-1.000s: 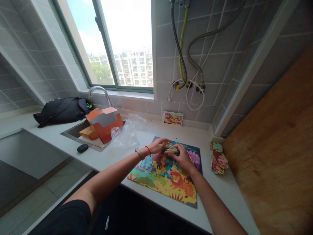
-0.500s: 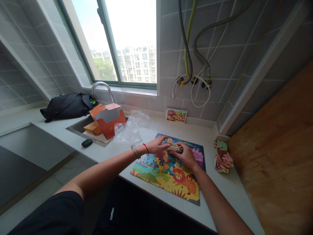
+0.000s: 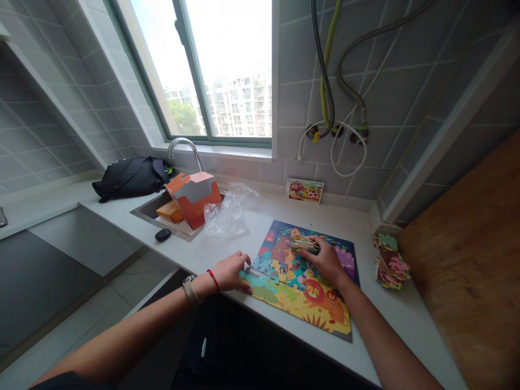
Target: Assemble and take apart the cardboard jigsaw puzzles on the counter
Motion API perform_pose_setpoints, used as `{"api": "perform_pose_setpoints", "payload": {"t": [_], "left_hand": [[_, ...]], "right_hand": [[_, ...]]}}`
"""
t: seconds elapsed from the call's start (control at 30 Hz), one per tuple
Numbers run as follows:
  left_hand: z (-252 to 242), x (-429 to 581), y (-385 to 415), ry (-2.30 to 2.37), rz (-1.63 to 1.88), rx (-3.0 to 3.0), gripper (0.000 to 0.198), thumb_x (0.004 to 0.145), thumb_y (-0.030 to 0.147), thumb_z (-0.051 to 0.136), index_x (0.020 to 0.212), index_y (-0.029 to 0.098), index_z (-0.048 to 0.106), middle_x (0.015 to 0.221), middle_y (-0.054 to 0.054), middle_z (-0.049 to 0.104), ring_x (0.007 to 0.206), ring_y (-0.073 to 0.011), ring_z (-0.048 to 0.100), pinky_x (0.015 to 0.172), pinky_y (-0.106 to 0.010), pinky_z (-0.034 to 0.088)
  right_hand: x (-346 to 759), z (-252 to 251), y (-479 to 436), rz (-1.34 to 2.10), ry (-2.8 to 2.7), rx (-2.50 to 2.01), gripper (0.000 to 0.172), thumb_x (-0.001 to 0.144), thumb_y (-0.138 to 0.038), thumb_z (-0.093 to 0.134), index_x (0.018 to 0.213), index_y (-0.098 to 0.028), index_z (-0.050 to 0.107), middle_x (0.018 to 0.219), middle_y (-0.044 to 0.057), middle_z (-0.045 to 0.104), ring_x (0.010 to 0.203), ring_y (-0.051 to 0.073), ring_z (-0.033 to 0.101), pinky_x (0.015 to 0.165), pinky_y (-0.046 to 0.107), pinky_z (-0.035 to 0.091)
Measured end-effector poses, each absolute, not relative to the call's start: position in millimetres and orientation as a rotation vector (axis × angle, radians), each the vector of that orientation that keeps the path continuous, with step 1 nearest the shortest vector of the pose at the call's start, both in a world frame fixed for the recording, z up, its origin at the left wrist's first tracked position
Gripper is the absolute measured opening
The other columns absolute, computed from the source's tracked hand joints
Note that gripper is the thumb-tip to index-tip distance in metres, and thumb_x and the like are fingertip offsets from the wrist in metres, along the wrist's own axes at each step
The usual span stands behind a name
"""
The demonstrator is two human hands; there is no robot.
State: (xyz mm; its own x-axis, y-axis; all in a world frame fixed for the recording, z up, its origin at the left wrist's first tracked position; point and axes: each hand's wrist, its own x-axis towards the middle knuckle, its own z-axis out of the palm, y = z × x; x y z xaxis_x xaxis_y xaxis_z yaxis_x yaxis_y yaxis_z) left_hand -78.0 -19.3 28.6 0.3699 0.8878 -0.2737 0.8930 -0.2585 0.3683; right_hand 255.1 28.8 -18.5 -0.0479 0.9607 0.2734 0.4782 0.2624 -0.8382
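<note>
A colourful animal jigsaw puzzle (image 3: pixel 284 295), with lions at its lower right, lies on the white counter. My right hand (image 3: pixel 327 261) is closed around a small stack of puzzle pieces (image 3: pixel 303 245), held edge-on over the upper part of the puzzle. At the puzzle's left corner is my left hand (image 3: pixel 228 272), its thumb and fingers apart and nothing seen in its grasp. The fingertips are at the board's edge; whether they press on it I cannot tell.
Another pile of puzzle pieces (image 3: pixel 390 262) sits to the right, beside a wooden panel (image 3: pixel 467 233). A picture card (image 3: pixel 304 191) leans on the wall. Left are clear plastic wrap (image 3: pixel 225 216), an orange box (image 3: pixel 195 200) in the sink, a black object (image 3: pixel 163 234) and a black bag (image 3: pixel 132 177).
My left hand has left the stack of pieces and moved down and left to the puzzle's corner. My right hand still holds the stack. The view has shifted slightly left.
</note>
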Motion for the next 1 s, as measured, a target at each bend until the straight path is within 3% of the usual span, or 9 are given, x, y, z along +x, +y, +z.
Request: {"api": "perform_pose_setpoints", "payload": {"t": [0.3, 0.57, 0.77, 1.0], "left_hand": [[21.7, -76.5, -9.9, 1.475, 0.01, 2.177, 0.05, 0.055, 0.043, 0.093, 0.094, 0.021, 0.07, 0.104, -0.005, 0.059, 0.098, -0.0273, 0.062, 0.082, -0.032, 0.049], [19.5, -71.5, -21.0, 1.403, 0.312, 2.054, 0.061, 0.055, 0.024, 0.092, 0.11, 0.023, 0.065, 0.108, -0.004, 0.059, 0.094, -0.022, 0.062, 0.086, -0.033, 0.052], [9.8, -66.1, -31.9, 1.397, 0.693, 1.861, 0.029, 0.07, 0.021, 0.079, 0.096, 0.021, 0.067, 0.105, -0.004, 0.06, 0.091, -0.0193, 0.064, 0.072, -0.028, 0.056], [-10.0, -32.0, -42.1, 1.395, 1.131, 1.662, 0.011, 0.081, 0.026, 0.065, 0.09, 0.02, 0.065, 0.099, -0.005, 0.063, 0.09, -0.0188, 0.065, 0.064, -0.025, 0.059]], "right_hand": [[256.2, -17.7, 29.7, 0.721, -1.691, -1.345, 0.044, 0.075, -0.05, 0.079, 0.107, -0.021, 0.067, 0.104, 0.009, 0.077, 0.093, 0.029, 0.073, 0.083, 0.041, 0.055], [256.5, -18.3, 30.2, 0.707, -1.716, -1.363, 0.045, 0.076, -0.049, 0.078, 0.109, -0.02, 0.067, 0.106, 0.01, 0.077, 0.094, 0.03, 0.073, 0.084, 0.041, 0.055], [257.1, -19.3, 30.9, 0.717, -1.72, -1.352, 0.044, 0.077, -0.05, 0.078, 0.108, -0.02, 0.068, 0.105, 0.009, 0.077, 0.094, 0.03, 0.073, 0.084, 0.041, 0.055], [256.1, -22.5, 32.4, 0.731, -1.713, -1.351, 0.046, 0.076, -0.052, 0.078, 0.108, -0.02, 0.068, 0.107, 0.01, 0.077, 0.096, 0.03, 0.073, 0.084, 0.04, 0.055]]}}
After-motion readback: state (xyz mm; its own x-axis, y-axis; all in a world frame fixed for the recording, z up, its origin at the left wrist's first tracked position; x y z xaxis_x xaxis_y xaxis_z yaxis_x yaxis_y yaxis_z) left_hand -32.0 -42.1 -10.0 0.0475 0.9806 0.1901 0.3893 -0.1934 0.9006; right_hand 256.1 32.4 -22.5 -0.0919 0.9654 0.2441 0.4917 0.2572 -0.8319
